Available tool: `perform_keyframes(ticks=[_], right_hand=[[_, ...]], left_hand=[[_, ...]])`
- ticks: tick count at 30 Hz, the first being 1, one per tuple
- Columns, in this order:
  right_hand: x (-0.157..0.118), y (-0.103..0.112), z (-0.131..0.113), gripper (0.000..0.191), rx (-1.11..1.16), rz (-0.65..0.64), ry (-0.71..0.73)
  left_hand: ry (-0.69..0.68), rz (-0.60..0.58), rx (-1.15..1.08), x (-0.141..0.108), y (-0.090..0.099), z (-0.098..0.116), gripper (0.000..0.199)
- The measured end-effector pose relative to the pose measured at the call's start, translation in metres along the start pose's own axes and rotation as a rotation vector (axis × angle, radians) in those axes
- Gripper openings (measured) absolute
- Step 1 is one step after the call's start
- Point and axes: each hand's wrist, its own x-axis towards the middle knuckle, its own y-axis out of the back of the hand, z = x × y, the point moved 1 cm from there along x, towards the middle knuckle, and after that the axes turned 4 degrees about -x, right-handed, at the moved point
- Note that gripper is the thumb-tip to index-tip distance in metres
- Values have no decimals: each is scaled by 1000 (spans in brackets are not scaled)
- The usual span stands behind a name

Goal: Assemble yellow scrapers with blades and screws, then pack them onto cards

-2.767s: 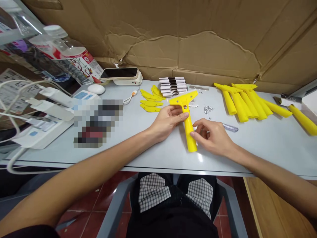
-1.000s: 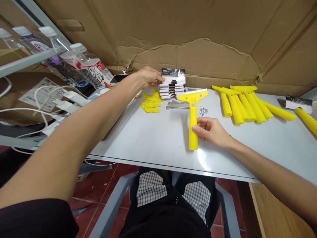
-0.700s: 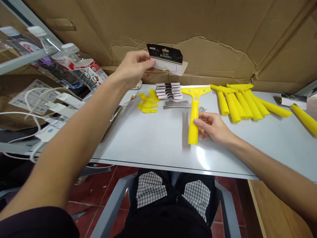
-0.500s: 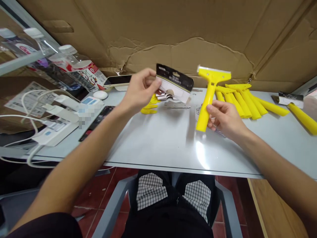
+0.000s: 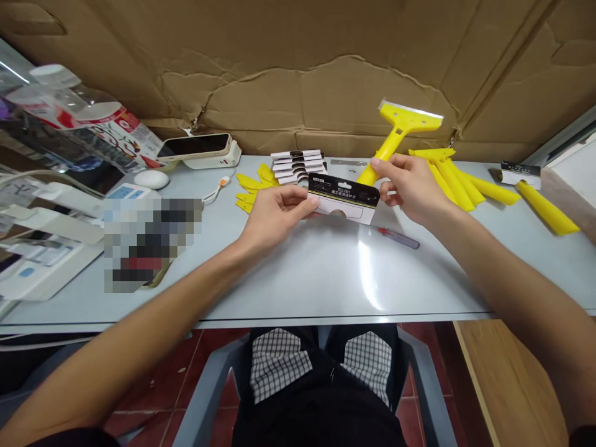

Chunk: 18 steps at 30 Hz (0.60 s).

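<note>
My left hand [image 5: 282, 214] pinches the left end of a black-and-white cardboard header card [image 5: 344, 197], which has a hang hole and printed text. Behind the card, my right hand [image 5: 407, 183] grips a yellow scraper [image 5: 393, 136] by its handle. The scraper leans to the upper right with its metal-edged head at the top, and the card hides its lower end. Whether card and handle touch, I cannot tell. Beneath my right hand lies a screwdriver [image 5: 400, 238] with a clear handle and red collar. A stack of folded header cards [image 5: 298, 166] stands behind my left hand.
Yellow scraper heads [image 5: 254, 183] lie left of the cards. Several yellow handles [image 5: 459, 180] sit at right, near a scraper with a card [image 5: 544, 205]. Phones [image 5: 200, 146], a power strip [image 5: 51, 261], a bottle [image 5: 116, 130] and cables occupy the left. Cardboard [image 5: 298, 74] backs the table.
My left hand has lowered the card and brought it right, in front of the scraper's lower end. The scraper has tilted further right. The view has shifted, and the screwdriver now shows.
</note>
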Motion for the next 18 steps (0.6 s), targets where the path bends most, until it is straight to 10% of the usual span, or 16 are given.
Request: perform_keyframes(ticks=[18], right_hand=[[18, -39, -7, 55, -57, -237, 35]], left_hand=[[66, -5, -373, 3, 1, -9, 35]])
